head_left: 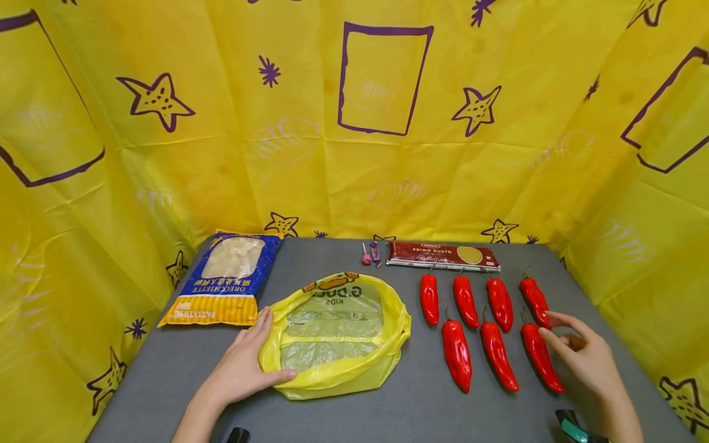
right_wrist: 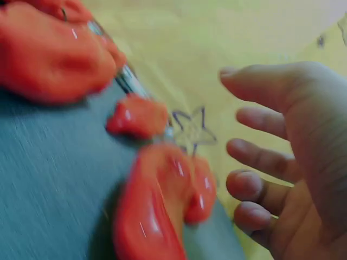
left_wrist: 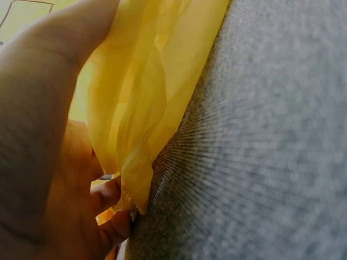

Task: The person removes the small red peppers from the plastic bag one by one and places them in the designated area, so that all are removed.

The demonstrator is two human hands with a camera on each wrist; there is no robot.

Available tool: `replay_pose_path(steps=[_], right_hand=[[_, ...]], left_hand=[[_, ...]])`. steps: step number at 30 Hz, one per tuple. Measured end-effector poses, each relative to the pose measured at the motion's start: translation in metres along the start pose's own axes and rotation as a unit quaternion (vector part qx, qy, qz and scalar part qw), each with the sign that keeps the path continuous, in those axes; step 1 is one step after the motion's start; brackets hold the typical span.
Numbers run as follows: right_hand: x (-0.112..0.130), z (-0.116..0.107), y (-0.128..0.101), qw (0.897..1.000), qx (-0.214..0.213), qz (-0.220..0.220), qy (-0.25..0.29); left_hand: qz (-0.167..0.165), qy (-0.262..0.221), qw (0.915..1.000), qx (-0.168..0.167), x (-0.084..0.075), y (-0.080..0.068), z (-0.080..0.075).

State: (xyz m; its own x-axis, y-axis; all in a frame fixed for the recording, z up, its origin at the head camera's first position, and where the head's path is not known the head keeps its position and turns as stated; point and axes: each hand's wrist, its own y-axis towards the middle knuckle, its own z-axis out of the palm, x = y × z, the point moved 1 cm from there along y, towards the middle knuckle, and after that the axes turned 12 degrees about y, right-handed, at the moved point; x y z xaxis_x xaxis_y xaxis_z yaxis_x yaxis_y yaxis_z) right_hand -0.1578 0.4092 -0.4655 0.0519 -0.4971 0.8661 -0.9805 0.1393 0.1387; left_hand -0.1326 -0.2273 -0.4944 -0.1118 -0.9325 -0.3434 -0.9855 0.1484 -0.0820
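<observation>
My left hand (head_left: 240, 363) holds the left side of a yellow plastic bag (head_left: 332, 386), thumb over the near rim. The bag's mouth gapes upward, its sides slumped low on the table. Curled fingers (left_wrist: 111, 230) gather the plastic in the left wrist view. Over at the right, my right hand (head_left: 592, 360) hovers beside a front-row red pepper (head_left: 540, 357), with a back-row red pepper (head_left: 534, 298) just past its fingertips. In the right wrist view the fingers are spread apart and hold nothing; a glossy pepper (right_wrist: 143, 216) lies left of them.
Several more red peppers (head_left: 456, 357) lie in two rows right of the bag. A blue-and-yellow pasta packet (head_left: 227, 286) sits back left. Behind the bag are a lollipop (head_left: 366, 255), a purple-wrapped sweet (head_left: 375, 252) and a dark red packet (head_left: 443, 255). Yellow cloth (head_left: 310, 160) surrounds the grey table (head_left: 410, 412).
</observation>
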Motion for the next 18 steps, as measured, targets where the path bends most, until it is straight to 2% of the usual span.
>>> replay_pose_path(steps=[4, 10, 14, 18], right_hand=[[0.02, 0.018, 0.004, 0.999, -0.009, -0.039, -0.006], [0.047, 0.055, 0.015, 0.992, 0.012, -0.124, -0.033], [0.066, 0.082, 0.022, 0.983, 0.039, -0.173, -0.044], [0.086, 0.11, 0.025, 0.977, 0.049, -0.199, -0.05]], left_hand=[[-0.003, 0.004, 1.0, -0.007, -0.001, -0.001, -0.002], [-0.009, 0.013, 0.9994, -0.032, -0.003, -0.002, -0.003], [-0.023, 0.012, 0.9975, -0.065, -0.007, -0.003, -0.005], [-0.051, 0.012, 0.9912, -0.122, -0.012, -0.002, -0.013]])
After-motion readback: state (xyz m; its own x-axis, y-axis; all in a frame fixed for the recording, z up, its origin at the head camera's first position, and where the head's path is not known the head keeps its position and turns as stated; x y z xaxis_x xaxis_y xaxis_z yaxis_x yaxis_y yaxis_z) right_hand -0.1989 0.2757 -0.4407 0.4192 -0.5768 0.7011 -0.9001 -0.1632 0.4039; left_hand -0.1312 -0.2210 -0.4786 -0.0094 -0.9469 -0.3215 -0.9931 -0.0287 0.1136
